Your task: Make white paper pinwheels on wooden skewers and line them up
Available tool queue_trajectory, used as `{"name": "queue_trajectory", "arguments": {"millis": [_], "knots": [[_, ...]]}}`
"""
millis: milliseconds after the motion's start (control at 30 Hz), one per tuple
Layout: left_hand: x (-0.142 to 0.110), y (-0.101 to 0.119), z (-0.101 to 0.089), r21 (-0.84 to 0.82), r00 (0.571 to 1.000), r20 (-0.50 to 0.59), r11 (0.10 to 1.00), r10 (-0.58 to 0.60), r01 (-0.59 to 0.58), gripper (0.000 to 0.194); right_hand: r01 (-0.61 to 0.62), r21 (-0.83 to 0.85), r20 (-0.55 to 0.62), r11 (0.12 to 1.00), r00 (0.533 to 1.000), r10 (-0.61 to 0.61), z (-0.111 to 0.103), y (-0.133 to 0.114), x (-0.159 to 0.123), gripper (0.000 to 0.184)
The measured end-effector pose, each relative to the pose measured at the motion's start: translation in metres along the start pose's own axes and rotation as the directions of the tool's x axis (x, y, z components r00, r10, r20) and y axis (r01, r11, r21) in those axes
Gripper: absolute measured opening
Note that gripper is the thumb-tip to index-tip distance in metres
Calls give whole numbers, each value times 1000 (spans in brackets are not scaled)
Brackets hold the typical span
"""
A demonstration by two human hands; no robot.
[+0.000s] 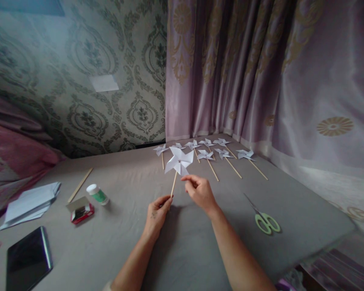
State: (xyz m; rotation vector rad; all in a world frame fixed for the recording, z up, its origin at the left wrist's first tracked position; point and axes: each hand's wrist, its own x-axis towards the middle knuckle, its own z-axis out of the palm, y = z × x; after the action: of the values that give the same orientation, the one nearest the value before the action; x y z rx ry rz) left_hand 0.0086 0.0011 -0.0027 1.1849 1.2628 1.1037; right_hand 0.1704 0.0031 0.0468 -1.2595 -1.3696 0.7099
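A white paper pinwheel (186, 158) on a thin wooden stick stands upright, tilted slightly right, above the middle of the table. The lower end of its stick is pinched in my left hand (157, 212), and a small pin head shows at its centre. My right hand (202, 193) is raised just below and to the right of the blades. Its index finger points toward the lower blade while the other fingers curl; nothing shows in it. Whether that fingertip touches the paper, I cannot tell. Behind lie several finished-looking pinwheels (205, 155) on sticks.
Green-handled scissors (267, 223) lie at the right. On the left are a white-capped glue bottle (98, 195), a small open red box (82, 213), wooden sticks (80, 185), stacked paper (30, 204) and a dark tablet (28, 258). A curtain (224, 81) hangs along the table's back.
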Motion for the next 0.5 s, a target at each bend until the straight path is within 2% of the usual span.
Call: {"name": "queue_trajectory", "arguments": {"millis": [67,100,133,167,200,233,267,300,333,367,433,500], "knots": [[0,-1,0,-2,1000,-5,1000,-11,11,49,-45,6,-234,999,971,46,-5,5,6,42],[0,-2,0,-3,1000,-6,1000,-14,14,50,-77,-11,-292,997,954,71,-6,7,8,46],[0,-2,1,-2,1000,-7,1000,-14,14,50,-103,-43,-280,994,956,87,-7,9,8,48],[0,-2,0,-1,1000,-6,1000,-12,12,50,-110,-86,-195,990,977,92,-6,10,6,46],[0,-2,0,2,1000,-3,1000,-7,7,50,-93,-128,-56,987,995,86,-4,9,4,41],[0,-1,0,5,1000,1,1000,0,0,49,-52,-155,115,987,991,70,-1,8,0,35],[0,-1,0,7,1000,3,1000,7,-7,48,-1,-159,259,987,965,43,1,5,-4,29],[0,0,-1,6,1000,3,1000,11,-12,47,39,-144,333,989,943,11,3,3,-7,27],[0,1,-1,3,1000,0,1000,11,-11,47,58,-119,327,991,945,-15,4,0,-9,26],[0,1,-1,-2,1000,-6,1000,5,-5,47,56,-86,256,995,966,-32,4,-1,-9,26],[-1,2,0,-11,1000,-15,1000,-20,20,49,12,-3,-9,1000,1000,-12,0,0,-3,29],[-1,2,1,-16,999,-13,999,-37,37,51,-57,60,-261,997,963,71,-6,4,6,34]]}}
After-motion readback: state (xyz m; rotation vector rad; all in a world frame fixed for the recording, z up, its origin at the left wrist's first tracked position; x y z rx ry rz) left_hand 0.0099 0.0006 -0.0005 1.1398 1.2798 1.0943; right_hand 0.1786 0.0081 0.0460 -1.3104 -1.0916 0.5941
